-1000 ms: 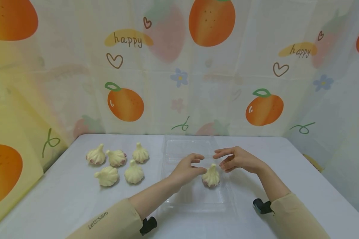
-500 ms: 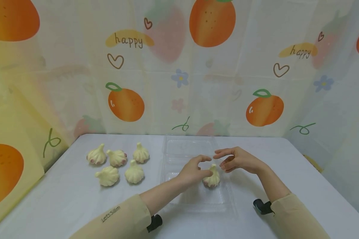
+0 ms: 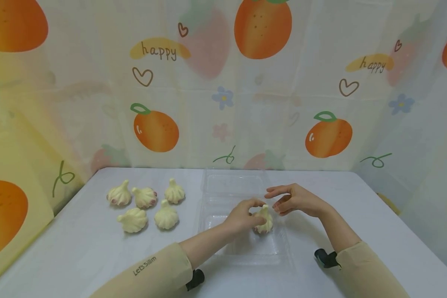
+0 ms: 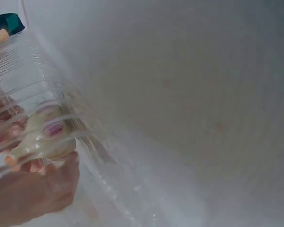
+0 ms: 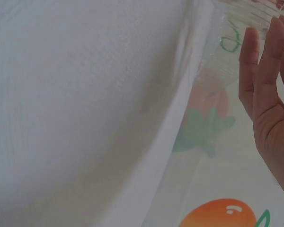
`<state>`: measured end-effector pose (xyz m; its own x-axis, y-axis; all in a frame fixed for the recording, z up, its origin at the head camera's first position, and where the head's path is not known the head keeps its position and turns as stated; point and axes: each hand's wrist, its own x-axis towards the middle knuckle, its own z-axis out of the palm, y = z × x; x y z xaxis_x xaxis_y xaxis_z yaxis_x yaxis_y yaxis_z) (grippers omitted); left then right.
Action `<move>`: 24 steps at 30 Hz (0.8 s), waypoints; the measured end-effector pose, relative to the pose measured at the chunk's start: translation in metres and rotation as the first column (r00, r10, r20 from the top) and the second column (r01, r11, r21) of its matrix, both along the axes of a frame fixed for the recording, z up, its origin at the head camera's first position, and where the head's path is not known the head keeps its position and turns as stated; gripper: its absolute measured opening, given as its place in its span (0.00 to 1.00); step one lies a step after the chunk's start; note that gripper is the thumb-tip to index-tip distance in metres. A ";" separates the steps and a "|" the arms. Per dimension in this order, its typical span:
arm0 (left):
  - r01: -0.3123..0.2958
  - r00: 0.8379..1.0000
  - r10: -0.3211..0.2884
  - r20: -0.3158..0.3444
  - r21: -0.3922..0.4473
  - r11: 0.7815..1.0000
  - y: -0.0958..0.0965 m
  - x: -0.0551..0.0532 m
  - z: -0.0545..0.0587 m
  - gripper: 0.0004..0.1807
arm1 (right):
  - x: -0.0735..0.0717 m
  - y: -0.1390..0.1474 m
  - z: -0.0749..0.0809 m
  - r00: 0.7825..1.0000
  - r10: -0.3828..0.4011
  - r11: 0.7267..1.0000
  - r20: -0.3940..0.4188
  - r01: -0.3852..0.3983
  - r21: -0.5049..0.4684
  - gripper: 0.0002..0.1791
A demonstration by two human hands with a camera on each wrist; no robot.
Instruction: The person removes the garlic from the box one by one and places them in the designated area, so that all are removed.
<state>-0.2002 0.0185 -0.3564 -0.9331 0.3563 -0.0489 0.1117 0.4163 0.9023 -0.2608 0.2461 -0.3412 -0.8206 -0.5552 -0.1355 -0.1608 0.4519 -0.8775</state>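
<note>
A cream garlic bulb [image 3: 264, 220] with a pink base sits in the near half of a clear plastic clamshell tray [image 3: 242, 244] on the white table. My left hand [image 3: 246, 214] grips this bulb, fingers curled round its left side and stem. In the left wrist view the same bulb [image 4: 45, 137] shows through the ribbed plastic, with my left hand's fingers [image 4: 38, 189] beneath it. My right hand [image 3: 292, 199] hovers just right of the bulb with relaxed, loosely bent fingers and holds nothing. In the right wrist view its fingers [image 5: 270, 90] are straight by the tray's edge.
Several more garlic bulbs [image 3: 145, 205] lie in a cluster on the table to the left of the tray. The tray's far half [image 3: 234, 184] lies flat toward the fruit-print curtain [image 3: 223, 82], which walls the table on three sides.
My left hand moved right and closed its fingers round the bulb in the tray. The right hand stayed where it was.
</note>
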 end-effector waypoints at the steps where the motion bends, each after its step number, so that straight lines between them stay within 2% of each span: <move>1: 0.001 1.000 -0.001 -0.001 0.000 1.000 0.000 0.000 -0.001 0.25 | 0.000 0.000 0.000 1.000 0.000 1.000 -0.001 0.000 0.000 0.28; 24: 0.030 0.999 -0.031 -0.014 -0.086 0.996 0.000 0.001 -0.005 0.28 | 0.000 0.001 -0.001 1.000 0.006 1.000 0.001 -0.006 -0.008 0.28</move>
